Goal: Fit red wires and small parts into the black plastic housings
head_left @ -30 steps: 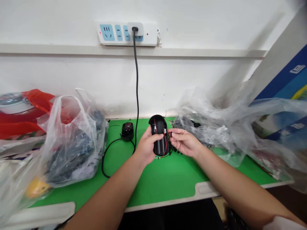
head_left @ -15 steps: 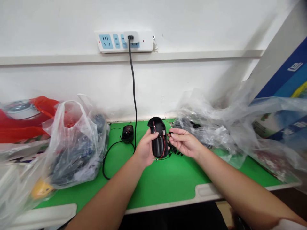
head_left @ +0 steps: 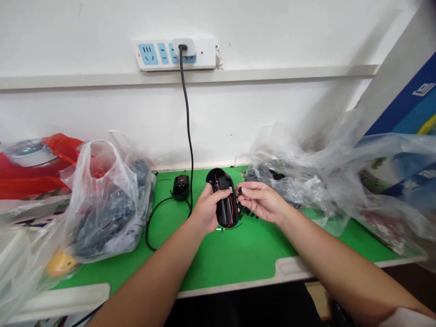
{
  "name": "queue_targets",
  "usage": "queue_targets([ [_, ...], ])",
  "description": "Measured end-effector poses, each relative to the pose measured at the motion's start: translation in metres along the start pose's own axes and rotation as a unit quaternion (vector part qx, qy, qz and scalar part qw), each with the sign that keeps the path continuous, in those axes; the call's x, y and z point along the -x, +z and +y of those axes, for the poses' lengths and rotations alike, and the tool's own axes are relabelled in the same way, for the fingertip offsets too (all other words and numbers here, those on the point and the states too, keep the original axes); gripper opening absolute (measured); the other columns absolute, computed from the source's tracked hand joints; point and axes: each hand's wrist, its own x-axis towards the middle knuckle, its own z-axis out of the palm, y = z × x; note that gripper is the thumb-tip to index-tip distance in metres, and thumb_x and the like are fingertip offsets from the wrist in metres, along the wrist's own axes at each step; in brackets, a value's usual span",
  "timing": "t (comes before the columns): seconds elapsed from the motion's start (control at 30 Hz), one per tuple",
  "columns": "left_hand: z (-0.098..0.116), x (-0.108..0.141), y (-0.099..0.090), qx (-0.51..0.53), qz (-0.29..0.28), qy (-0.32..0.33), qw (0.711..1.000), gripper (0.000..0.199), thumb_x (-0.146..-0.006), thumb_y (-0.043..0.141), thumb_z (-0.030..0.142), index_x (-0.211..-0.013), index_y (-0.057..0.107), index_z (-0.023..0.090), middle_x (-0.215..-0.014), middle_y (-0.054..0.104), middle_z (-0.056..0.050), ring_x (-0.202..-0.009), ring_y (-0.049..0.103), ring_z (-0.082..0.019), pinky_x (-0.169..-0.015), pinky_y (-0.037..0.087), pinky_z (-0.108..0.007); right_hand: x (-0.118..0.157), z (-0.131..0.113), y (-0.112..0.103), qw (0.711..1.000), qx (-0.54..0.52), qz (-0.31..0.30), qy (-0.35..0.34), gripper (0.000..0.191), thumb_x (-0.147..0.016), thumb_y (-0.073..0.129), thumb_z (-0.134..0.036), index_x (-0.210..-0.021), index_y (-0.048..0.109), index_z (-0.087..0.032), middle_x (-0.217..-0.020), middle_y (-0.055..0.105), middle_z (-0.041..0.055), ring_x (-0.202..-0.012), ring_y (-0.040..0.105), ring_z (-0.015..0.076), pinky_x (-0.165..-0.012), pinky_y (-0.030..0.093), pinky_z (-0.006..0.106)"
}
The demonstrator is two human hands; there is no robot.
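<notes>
My left hand (head_left: 207,209) is shut around a black plastic housing (head_left: 223,200) with round cell-shaped hollows and thin red wires along its open face. My right hand (head_left: 260,201) is just to its right, with finger and thumb pinching a small black plastic part (head_left: 240,191) close to the housing's edge. Several similar small black parts (head_left: 249,212) lie on the green mat (head_left: 238,254) below my right hand. A short wire with a pale tip (head_left: 225,228) hangs from the housing's lower end.
A small black device (head_left: 180,187) with a black cord sits left of my hands. Plastic bags of dark items (head_left: 105,209) and clear plastic wrap (head_left: 289,181) flank the mat. A black cable rises to a wall power strip (head_left: 173,53). A blue box (head_left: 402,109) stands at right.
The housing has tilted slightly in my left hand, and its wire now shows more clearly below it. My right fingers have closed on the small black part near the housing's edge.
</notes>
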Motion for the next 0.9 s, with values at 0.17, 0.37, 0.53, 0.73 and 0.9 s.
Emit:
queue_targets([
  [0.17,0.0010,0.0024,0.0016,-0.036,-0.009,-0.011,0.999,0.038,-0.071,0.066,0.023,-0.100,0.042,0.025,-0.072,0.060,0.003,-0.051,0.061,-0.015,-0.048,0.054,-0.032,0.0018,-0.0003,0.0040,1.000,0.013,-0.005,-0.006,0.019,-0.069,0.075,-0.015,-0.087,0.069,-0.014,-0.068,0.072,0.0028,-0.061,0.069,0.0103,-0.062,0.058,0.016],
  [0.37,-0.0009,0.0027,0.0015,-0.033,-0.019,-0.014,0.999,0.037,-0.072,0.066,0.024,-0.101,0.041,0.025,-0.070,0.060,0.003,-0.050,0.060,-0.013,-0.048,0.055,-0.031,0.0033,0.0010,0.0058,0.999,0.031,-0.006,-0.024,0.020,-0.068,0.076,-0.016,-0.087,0.069,-0.013,-0.065,0.071,0.0030,-0.058,0.068,0.0111,-0.059,0.058,0.017],
  [0.53,-0.0033,0.0027,0.0017,-0.039,-0.016,-0.008,0.999,0.038,-0.071,0.067,0.023,-0.098,0.039,0.025,-0.070,0.059,0.003,-0.051,0.060,-0.015,-0.046,0.054,-0.033,0.0044,0.0017,0.0054,0.999,0.039,-0.004,-0.018,0.019,-0.068,0.076,-0.016,-0.085,0.069,-0.013,-0.063,0.070,0.0032,-0.054,0.066,0.0096,-0.055,0.056,0.015],
  [0.73,-0.0053,0.0022,0.0020,-0.043,-0.019,0.010,0.999,0.040,-0.071,0.068,0.024,-0.099,0.040,0.025,-0.073,0.059,0.003,-0.053,0.061,-0.016,-0.047,0.055,-0.035,0.0049,0.0021,0.0065,0.999,0.051,0.008,-0.013,0.019,-0.066,0.078,-0.018,-0.082,0.069,-0.012,-0.061,0.070,0.0031,-0.051,0.065,0.0088,-0.052,0.055,0.013],
  [0.9,-0.0077,0.0015,0.0012,-0.050,-0.010,0.023,0.998,0.047,-0.069,0.071,0.026,-0.105,0.041,0.025,-0.075,0.058,0.002,-0.054,0.062,-0.017,-0.049,0.054,-0.035,0.0064,0.0021,0.0088,0.995,0.088,0.029,-0.030,0.019,-0.065,0.078,-0.020,-0.080,0.070,-0.012,-0.060,0.069,0.0032,-0.050,0.064,0.0081,-0.051,0.054,0.013],
])
